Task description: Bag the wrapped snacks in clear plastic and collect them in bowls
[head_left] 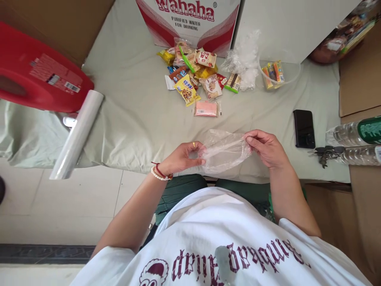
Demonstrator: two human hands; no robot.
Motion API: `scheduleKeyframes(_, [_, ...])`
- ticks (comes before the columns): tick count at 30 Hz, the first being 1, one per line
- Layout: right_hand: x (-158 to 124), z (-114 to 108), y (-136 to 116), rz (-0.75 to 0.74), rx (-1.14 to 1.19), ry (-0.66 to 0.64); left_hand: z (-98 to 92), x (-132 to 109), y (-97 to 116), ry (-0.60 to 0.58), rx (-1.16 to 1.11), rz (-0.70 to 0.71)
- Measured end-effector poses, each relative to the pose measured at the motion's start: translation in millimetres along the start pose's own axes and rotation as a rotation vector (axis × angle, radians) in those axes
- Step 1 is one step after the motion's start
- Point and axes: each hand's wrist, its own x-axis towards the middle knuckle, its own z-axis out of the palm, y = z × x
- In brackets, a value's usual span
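Between my two hands a clear thin plastic bag (224, 153) is stretched out, just over the front edge of the cloth-covered surface. My left hand (190, 155) grips its left side, thumb and fingers curled on the film. At the other end, my right hand (263, 146) pinches the bag's edge between thumb and fingers. Just beyond the bag lies a pink wrapped snack (206, 109). Behind that is a pile of small packaged snacks, among them a yellow packet (187, 90) and a round wrapped biscuit (211, 86).
Crumpled clear plastic (245, 55) sits beside a clear round tub (293, 71) holding several snack sticks. A phone (304, 128), keys (324, 155) and bottles (369, 131) lie right. Left are a red jug (44, 75) and a plastic film roll (77, 135). A Wahaha box (193, 29) stands behind.
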Motion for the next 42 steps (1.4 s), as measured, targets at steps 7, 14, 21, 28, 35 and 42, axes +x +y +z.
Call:
scheduleKeyframes(7, [4.8, -11.1, 1.5, -0.263, -0.173, 0.094, -25.6, -7.7, 17.6, 0.124, 0.082, 0.142])
scheduleKeyframes(14, [-7.3, 10.8, 6.8, -0.49, -0.644, 0.53, 5.4, -1.3, 5.1, 0.496, -0.148, -0.03])
scheduleKeyframes(21, [-16.5, 82.2, 40.0, -0.611, -0.72, -0.168, 29.1, 1.9, -2.6, 0.491, -0.113, -0.155])
scheduleKeyframes(28, [-2.9, 73.5, 59.0, -0.608, -0.68, -0.162, 17.0, -17.2, -5.5, 0.791, 0.517, -0.047])
scheduleKeyframes(35, [-10.1, 74.2, 56.6, -0.638, -0.655, -0.216, 36.2, 2.9, -10.9, 0.65, 0.595, -0.063])
scheduleKeyframes(42, [-29.7, 21.4, 62.9, -0.626, -0.674, -0.219, 5.2, -2.1, -23.2, 0.812, 0.568, -0.19])
